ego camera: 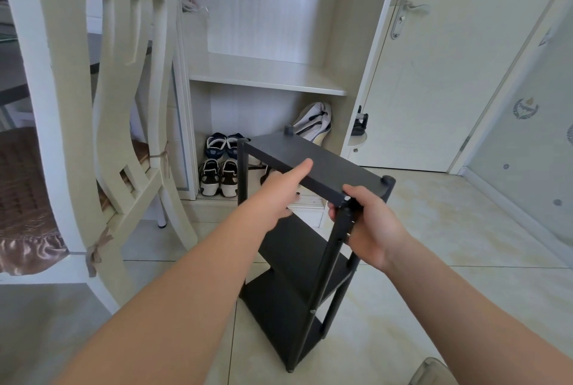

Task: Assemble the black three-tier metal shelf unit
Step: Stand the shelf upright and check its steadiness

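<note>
Black three-tier metal shelf unit [294,248] stands on the pale tiled floor [434,260], top panel between my hands. Left hand [279,192]: thumb on top, fingers curled under the edge. Right hand [369,223]: fingers wrapped round the corner post. Judged light, stiff and smooth-painted, so best held by the posts.

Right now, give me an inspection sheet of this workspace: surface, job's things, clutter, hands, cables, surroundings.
Surface: pale tiled floor, bearing the shelf unit.
Job's things: shelf unit is black, three tiers on posts; top tier sits at the post tops.
Clutter: grey object at the lower edge, too cut off to identify.
Hands: left hand holds the top tier's near edge, thumb on top; right hand grips the near post just below it.
Cables: nothing seen.
Surroundings: chair at left, open cupboard holding shoes, door at right.
</note>
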`<action>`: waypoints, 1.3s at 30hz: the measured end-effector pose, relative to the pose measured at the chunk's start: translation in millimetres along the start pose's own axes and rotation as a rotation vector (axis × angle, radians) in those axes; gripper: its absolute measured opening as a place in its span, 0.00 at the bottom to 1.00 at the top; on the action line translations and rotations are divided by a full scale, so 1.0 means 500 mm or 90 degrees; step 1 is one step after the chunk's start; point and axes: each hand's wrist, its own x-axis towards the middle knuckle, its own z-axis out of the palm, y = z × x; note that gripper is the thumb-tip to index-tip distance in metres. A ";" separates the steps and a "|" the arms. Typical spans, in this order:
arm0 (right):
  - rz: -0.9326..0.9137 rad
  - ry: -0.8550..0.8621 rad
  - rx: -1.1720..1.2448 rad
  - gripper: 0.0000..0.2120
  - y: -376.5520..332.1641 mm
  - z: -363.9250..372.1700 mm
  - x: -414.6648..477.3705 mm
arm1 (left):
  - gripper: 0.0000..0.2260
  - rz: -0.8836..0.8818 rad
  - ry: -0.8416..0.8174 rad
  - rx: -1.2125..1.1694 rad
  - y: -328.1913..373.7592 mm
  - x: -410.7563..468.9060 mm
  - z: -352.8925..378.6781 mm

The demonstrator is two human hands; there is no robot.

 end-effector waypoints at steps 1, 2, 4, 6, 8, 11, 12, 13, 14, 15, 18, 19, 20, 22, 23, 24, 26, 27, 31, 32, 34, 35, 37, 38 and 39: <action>0.025 -0.030 -0.043 0.10 -0.006 -0.005 -0.003 | 0.31 -0.018 -0.022 -0.021 -0.001 -0.001 0.011; 0.046 -0.041 -0.073 0.11 -0.013 -0.014 -0.002 | 0.30 -0.022 -0.041 -0.024 -0.002 -0.002 0.020; 0.071 -0.002 -0.067 0.11 -0.027 -0.035 0.007 | 0.23 -0.020 -0.063 -0.013 -0.004 -0.002 0.031; 0.060 0.054 -0.040 0.10 -0.033 -0.046 0.015 | 0.16 -0.016 -0.071 -0.005 -0.001 -0.002 0.035; 0.051 0.073 -0.024 0.08 -0.029 -0.043 0.022 | 0.14 -0.021 -0.074 -0.006 0.006 0.002 0.027; 0.086 0.051 -0.082 0.11 -0.024 -0.025 0.012 | 0.13 -0.020 -0.082 -0.022 0.013 0.006 -0.003; 0.104 0.041 -0.146 0.14 -0.025 -0.021 0.004 | 0.14 -0.018 -0.080 -0.032 0.012 0.009 -0.014; 0.108 0.046 -0.225 0.18 -0.029 -0.022 -0.001 | 0.14 -0.014 -0.072 -0.045 0.011 0.013 -0.023; 0.085 0.076 -0.306 0.21 -0.035 -0.028 -0.002 | 0.14 -0.007 -0.054 -0.062 0.009 0.017 -0.031; 0.030 0.136 -0.374 0.23 -0.042 -0.037 0.001 | 0.14 0.003 -0.023 -0.084 0.007 0.023 -0.035; -0.166 0.306 -0.462 0.23 -0.060 -0.069 0.021 | 0.16 0.017 0.066 -0.095 0.001 0.029 -0.036; -0.183 0.309 -0.445 0.23 -0.060 -0.073 0.025 | 0.17 0.003 0.051 -0.081 0.000 0.023 -0.033; -0.172 0.284 -0.422 0.22 -0.056 -0.076 0.029 | 0.19 -0.021 0.011 -0.057 -0.001 0.012 -0.027; -0.125 0.190 -0.379 0.21 -0.041 -0.077 0.043 | 0.20 -0.058 -0.065 -0.023 -0.002 -0.012 -0.014; -0.106 0.147 -0.358 0.20 -0.032 -0.076 0.050 | 0.21 -0.064 -0.083 -0.024 -0.004 -0.018 -0.010; -0.103 0.118 -0.338 0.19 -0.024 -0.072 0.055 | 0.21 -0.063 -0.087 -0.029 -0.006 -0.021 -0.009; -0.126 0.110 -0.319 0.18 -0.013 -0.064 0.068 | 0.19 -0.047 -0.085 -0.040 -0.008 -0.021 -0.012; -0.135 0.118 -0.304 0.17 -0.009 -0.059 0.074 | 0.17 -0.040 -0.083 -0.043 -0.009 -0.019 -0.015; -0.120 0.146 -0.237 0.13 -0.001 -0.045 0.091 | 0.09 -0.039 -0.049 -0.058 -0.011 -0.015 -0.021; -0.113 0.154 -0.235 0.13 0.000 -0.042 0.094 | 0.09 -0.041 -0.044 -0.062 -0.010 -0.015 -0.021; -0.111 0.160 -0.233 0.12 0.002 -0.040 0.097 | 0.11 -0.047 -0.040 -0.084 -0.009 -0.011 -0.021; -0.111 0.161 -0.230 0.12 0.003 -0.039 0.098 | 0.11 -0.051 -0.040 -0.101 -0.010 -0.008 -0.021; -0.110 0.165 -0.225 0.12 0.004 -0.038 0.101 | 0.10 -0.053 -0.040 -0.141 -0.011 -0.004 -0.022; -0.109 0.167 -0.223 0.12 0.005 -0.037 0.103 | 0.08 -0.055 -0.043 -0.158 -0.012 -0.003 -0.023; -0.108 0.169 -0.220 0.12 0.005 -0.037 0.104 | 0.08 -0.056 -0.049 -0.172 -0.012 -0.003 -0.024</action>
